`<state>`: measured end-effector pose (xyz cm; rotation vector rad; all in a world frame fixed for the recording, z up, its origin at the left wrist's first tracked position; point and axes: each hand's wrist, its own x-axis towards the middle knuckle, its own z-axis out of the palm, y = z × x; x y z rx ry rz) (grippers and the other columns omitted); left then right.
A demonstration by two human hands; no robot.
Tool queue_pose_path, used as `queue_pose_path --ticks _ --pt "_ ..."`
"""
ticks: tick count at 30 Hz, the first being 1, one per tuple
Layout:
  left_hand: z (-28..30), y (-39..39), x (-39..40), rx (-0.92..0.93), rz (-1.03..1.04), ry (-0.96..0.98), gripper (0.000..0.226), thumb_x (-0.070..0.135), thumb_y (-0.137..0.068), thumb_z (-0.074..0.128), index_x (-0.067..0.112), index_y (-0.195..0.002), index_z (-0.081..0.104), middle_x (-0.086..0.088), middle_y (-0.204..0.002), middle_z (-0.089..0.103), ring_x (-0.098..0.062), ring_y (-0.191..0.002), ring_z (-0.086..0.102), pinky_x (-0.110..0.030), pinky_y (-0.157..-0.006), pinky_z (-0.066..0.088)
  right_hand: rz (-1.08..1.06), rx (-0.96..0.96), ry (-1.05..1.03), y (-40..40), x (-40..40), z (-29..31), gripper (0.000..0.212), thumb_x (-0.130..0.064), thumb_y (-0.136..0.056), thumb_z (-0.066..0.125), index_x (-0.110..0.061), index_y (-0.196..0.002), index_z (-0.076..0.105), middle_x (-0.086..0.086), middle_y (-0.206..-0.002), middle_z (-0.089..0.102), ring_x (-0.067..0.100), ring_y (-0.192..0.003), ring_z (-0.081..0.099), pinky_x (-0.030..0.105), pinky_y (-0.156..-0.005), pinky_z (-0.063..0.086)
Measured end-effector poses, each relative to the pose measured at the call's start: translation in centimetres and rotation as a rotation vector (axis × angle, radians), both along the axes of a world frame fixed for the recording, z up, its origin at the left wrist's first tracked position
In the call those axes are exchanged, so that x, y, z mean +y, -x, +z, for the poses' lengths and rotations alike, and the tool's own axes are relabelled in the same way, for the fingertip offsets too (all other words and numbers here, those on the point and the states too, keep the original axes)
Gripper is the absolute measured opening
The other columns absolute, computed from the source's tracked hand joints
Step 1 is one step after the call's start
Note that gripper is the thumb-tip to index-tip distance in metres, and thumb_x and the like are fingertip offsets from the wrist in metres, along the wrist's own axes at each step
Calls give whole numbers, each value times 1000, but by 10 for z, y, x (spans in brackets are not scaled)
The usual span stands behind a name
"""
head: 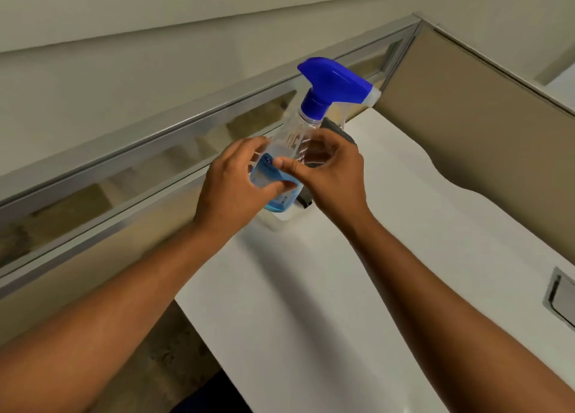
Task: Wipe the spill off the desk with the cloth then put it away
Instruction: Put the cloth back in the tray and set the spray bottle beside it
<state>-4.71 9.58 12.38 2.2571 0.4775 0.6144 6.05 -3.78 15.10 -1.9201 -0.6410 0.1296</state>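
Two bare hands are meeting over the white surface as I am watching from the head camera. The left hand is wrapping its fingers around the lower body of a clear spray bottle with a blue trigger head, holding it lifted and tilted. The right hand is sitting just beside it, its fingers curled loosely with the thumb touching the bottle's label; I cannot tell whether it is actually gripping. Blue liquid is pooling in the bottle's base. A dark grey cloth is peeking out behind the bottle, near the far end of the surface, mostly hidden by the right hand. A tan partition is running along the right, a metal-framed glass strip is bordering the left, and a metal hatch is sitting at the right edge.
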Motion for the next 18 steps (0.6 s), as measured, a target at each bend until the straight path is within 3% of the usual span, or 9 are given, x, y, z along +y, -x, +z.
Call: queue_pose_path --ticks 3,6,10,15,18 --pt "-10 -21 6 45 8 25 78 52 -74 91 19 -138 61 -3 -136 72 -25 -122 71 -48 -100 63 -52 -22 54 -5 9 -15 54 -42 -83 87 -17 -126 66 -14 -108 67 5 -93 68 18 -83 58" --pt "-28 -31 11 80 20 60 73 47 -72 94 20 -132 63 -3 -130 76 -23 -119 74 -48 -97 65 -78 -23 104 -7 14 -32 54 -40 -83 86 -14 -127 66 -14 -107 64 5 -90 64 21 -84 57" --pt "-53 -36 12 131 6 83 68 36 -75 95 17 -132 64 -6 -129 76 -22 -120 73 -44 -98 64 -82 15 123 -7 15 -53 52 -35 -86 84 -12 -129 66 -8 -110 69 6 -93 62 10 -79 47" --pt "-73 -35 14 181 -25 99 68 33 -78 93 15 -136 62 -8 -133 74 -27 -121 73 -49 -98 64 -115 45 133 -3 15 -76 53 -37 -89 82 -12 -133 65 5 -123 74 8 -100 64 25 -88 57" --pt "-72 -33 9 200 -34 120 70 32 -81 92 13 -139 58 -10 -137 72 -30 -125 71 -48 -101 62 -135 78 120 1 14 -78 54 -38 -90 80 -12 -135 64 5 -127 73 8 -103 62 27 -92 55"
